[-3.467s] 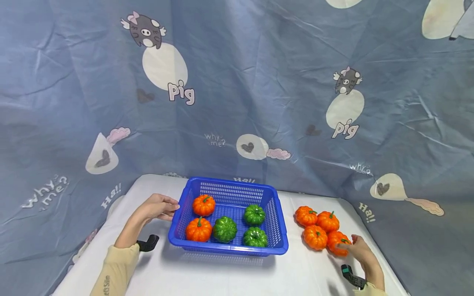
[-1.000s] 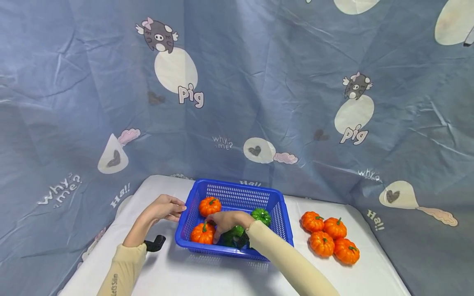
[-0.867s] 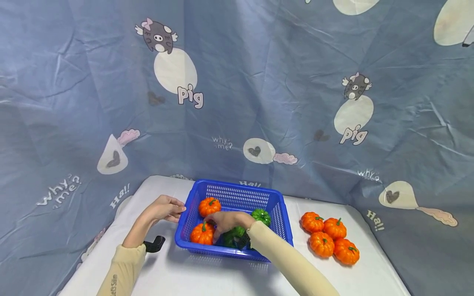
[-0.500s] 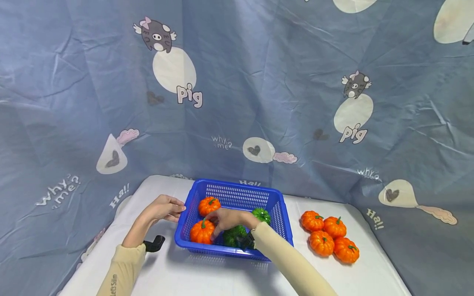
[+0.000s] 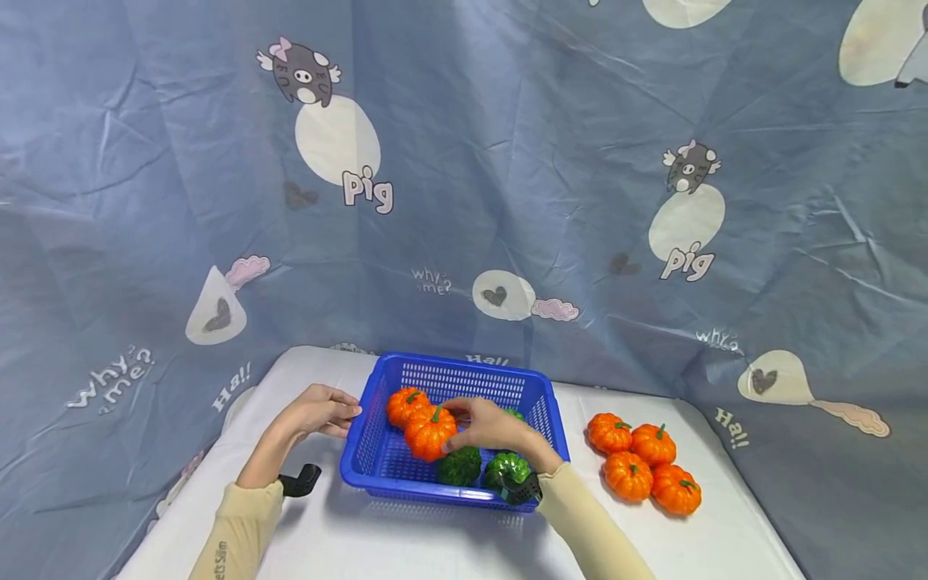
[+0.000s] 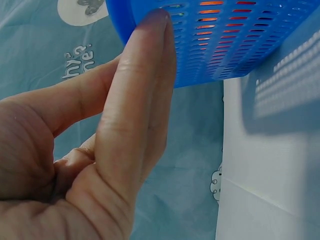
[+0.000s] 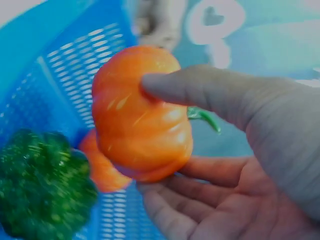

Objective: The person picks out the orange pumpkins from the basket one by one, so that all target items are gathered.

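Note:
My right hand (image 5: 489, 425) pinches a small orange pumpkin (image 5: 429, 435) with a green stem, raised inside the blue plastic basket (image 5: 406, 487). In the right wrist view the thumb lies on one side of the pumpkin (image 7: 137, 115), the fingers on the other. Another orange pumpkin (image 5: 406, 407) sits just behind it. Green pumpkins (image 5: 458, 467) lie in the basket beneath and right of the hand, one mostly hidden by it. At the basket's left rim, my left hand (image 5: 319, 408) touches the outside with nearly straight fingers, its fingertips (image 6: 155, 25) against the perforated wall.
Several orange pumpkins (image 5: 629, 475) stand in a cluster on the white tablecloth (image 5: 580, 524), right of the basket. A blue printed cloth (image 5: 449, 185) hangs behind the table. Each wrist wears a black camera (image 5: 300, 481).
My right hand came from the right-hand cluster into the basket, grasped the front-left orange pumpkin, then lifted it up and to the right. The left hand stays at the rim.

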A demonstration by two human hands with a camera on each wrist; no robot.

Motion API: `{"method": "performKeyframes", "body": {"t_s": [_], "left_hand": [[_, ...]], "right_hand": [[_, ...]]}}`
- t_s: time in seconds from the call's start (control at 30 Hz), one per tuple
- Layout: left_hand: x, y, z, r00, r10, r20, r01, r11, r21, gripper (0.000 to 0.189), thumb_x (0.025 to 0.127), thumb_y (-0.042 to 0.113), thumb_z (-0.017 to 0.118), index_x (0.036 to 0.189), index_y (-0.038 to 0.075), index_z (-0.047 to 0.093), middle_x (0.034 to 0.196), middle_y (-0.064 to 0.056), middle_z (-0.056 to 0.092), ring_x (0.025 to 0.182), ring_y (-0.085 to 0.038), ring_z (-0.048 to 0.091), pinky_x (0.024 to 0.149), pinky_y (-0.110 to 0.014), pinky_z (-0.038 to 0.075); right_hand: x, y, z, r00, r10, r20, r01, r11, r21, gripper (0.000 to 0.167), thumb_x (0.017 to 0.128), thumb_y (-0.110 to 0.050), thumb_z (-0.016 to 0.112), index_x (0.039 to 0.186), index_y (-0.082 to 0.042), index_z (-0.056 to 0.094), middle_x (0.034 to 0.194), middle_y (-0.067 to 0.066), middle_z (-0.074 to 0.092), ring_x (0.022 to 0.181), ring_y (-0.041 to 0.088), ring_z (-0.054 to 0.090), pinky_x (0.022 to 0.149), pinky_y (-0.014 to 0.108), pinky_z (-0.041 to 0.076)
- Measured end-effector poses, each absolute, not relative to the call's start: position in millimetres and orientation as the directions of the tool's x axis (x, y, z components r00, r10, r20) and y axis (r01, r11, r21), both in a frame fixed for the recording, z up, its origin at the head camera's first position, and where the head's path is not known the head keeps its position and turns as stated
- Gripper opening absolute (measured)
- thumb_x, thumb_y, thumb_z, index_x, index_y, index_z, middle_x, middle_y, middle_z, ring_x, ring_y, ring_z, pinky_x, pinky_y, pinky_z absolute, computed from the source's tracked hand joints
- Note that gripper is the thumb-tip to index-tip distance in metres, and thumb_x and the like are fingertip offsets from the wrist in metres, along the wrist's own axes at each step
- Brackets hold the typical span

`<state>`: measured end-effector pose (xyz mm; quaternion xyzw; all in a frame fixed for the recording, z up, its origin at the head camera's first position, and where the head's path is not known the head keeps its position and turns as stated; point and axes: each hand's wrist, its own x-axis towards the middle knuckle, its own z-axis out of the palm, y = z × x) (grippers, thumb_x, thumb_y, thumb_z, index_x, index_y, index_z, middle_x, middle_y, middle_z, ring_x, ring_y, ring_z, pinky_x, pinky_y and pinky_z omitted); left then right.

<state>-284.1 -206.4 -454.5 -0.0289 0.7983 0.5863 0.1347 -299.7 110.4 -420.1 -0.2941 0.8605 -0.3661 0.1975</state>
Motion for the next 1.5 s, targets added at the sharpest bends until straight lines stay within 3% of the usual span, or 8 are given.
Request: {"method": "performKeyframes", "body": {"t_s": [0.17, 0.3, 0.57, 0.9, 1.07, 1.23, 1.37, 1.5], "left_hand": [[-284.5, -205.2, -454.0, -0.959, 0.11, -0.262, -0.218, 0.31, 0.926, 0.037, 0.091, 0.008, 0.064, 0.119, -0.015, 0.056, 0.084, -0.011, 0.069, 0.069, -0.016, 0.069, 0.066, -0.033, 0.061], [-284.8, -205.4, -453.7, -0.957, 0.112, -0.266, -0.219, 0.317, 0.923, 0.037, 0.091, 0.009, 0.063, 0.119, -0.014, 0.056, 0.086, -0.012, 0.068, 0.07, -0.016, 0.069, 0.066, -0.032, 0.061], [-282.7, -204.5, -453.0, -0.959, 0.137, -0.25, -0.198, 0.309, 0.93, 0.038, 0.092, 0.008, 0.062, 0.12, -0.017, 0.054, 0.083, -0.01, 0.068, 0.071, -0.015, 0.067, 0.071, -0.035, 0.061], [-283.1, -205.2, -454.3, -0.957, 0.133, -0.257, -0.203, 0.322, 0.925, 0.042, 0.091, 0.01, 0.064, 0.122, -0.016, 0.053, 0.089, -0.012, 0.068, 0.075, -0.017, 0.068, 0.07, -0.034, 0.061], [-283.1, -204.2, -452.9, -0.958, 0.125, -0.258, -0.207, 0.321, 0.924, 0.042, 0.091, 0.01, 0.064, 0.121, -0.016, 0.054, 0.087, -0.011, 0.068, 0.073, -0.017, 0.067, 0.07, -0.034, 0.061], [-283.4, -204.2, -453.6, -0.958, 0.123, -0.26, -0.208, 0.324, 0.923, 0.042, 0.091, 0.01, 0.065, 0.121, -0.016, 0.054, 0.085, -0.01, 0.067, 0.072, -0.016, 0.067, 0.07, -0.034, 0.061], [-283.3, -204.3, -453.6, -0.957, 0.126, -0.261, -0.208, 0.326, 0.922, 0.042, 0.091, 0.01, 0.065, 0.122, -0.016, 0.054, 0.085, -0.01, 0.068, 0.072, -0.016, 0.067, 0.07, -0.034, 0.061], [-283.7, -204.6, -453.1, -0.957, 0.127, -0.261, -0.209, 0.326, 0.922, 0.042, 0.091, 0.011, 0.065, 0.121, -0.016, 0.054, 0.085, -0.011, 0.068, 0.072, -0.017, 0.068, 0.069, -0.034, 0.061]], "right_hand": [[-284.0, 150.9, -407.5, -0.805, -0.593, -0.031, -0.343, 0.507, -0.791, 0.06, 0.078, -0.023, 0.08, 0.13, -0.005, 0.056, 0.121, 0.008, 0.064, 0.112, 0.025, 0.062, 0.097, 0.041, 0.053], [-270.1, 187.1, -398.4, -0.884, -0.468, 0.012, -0.282, 0.512, -0.811, 0.065, 0.08, -0.023, 0.079, 0.134, -0.001, 0.052, 0.128, 0.016, 0.061, 0.118, 0.033, 0.059, 0.099, 0.046, 0.051], [-244.6, 263.5, -404.5, -0.979, -0.203, -0.021, -0.097, 0.551, -0.829, 0.075, 0.078, -0.024, 0.08, 0.14, 0.001, 0.044, 0.139, 0.023, 0.051, 0.128, 0.041, 0.05, 0.105, 0.049, 0.045], [-215.7, 339.9, -433.9, -0.995, -0.049, -0.092, 0.041, 0.632, -0.774, 0.079, 0.08, -0.026, 0.078, 0.139, 0.01, 0.04, 0.138, 0.029, 0.049, 0.126, 0.04, 0.051, 0.102, 0.047, 0.048], [-201.8, 365.8, -444.2, -0.994, 0.011, -0.11, 0.091, 0.652, -0.753, 0.075, 0.082, -0.024, 0.076, 0.137, 0.013, 0.041, 0.135, 0.03, 0.051, 0.123, 0.04, 0.054, 0.094, 0.037, 0.054], [-192.0, 388.1, -455.3, -0.982, 0.101, -0.157, 0.182, 0.701, -0.689, 0.075, 0.083, -0.028, 0.075, 0.134, 0.015, 0.042, 0.132, 0.032, 0.052, 0.12, 0.041, 0.055, 0.09, 0.036, 0.054], [-189.1, 401.8, -467.2, -0.97, 0.145, -0.197, 0.237, 0.762, -0.603, 0.078, 0.081, -0.033, 0.075, 0.13, 0.019, 0.043, 0.126, 0.035, 0.054, 0.114, 0.045, 0.056, 0.09, 0.046, 0.053], [-193.0, 407.5, -480.9, -0.965, 0.171, -0.201, 0.255, 0.802, -0.54, 0.082, 0.079, -0.037, 0.075, 0.128, 0.02, 0.043, 0.129, 0.039, 0.049, 0.119, 0.054, 0.047, 0.095, 0.059, 0.045]]}}
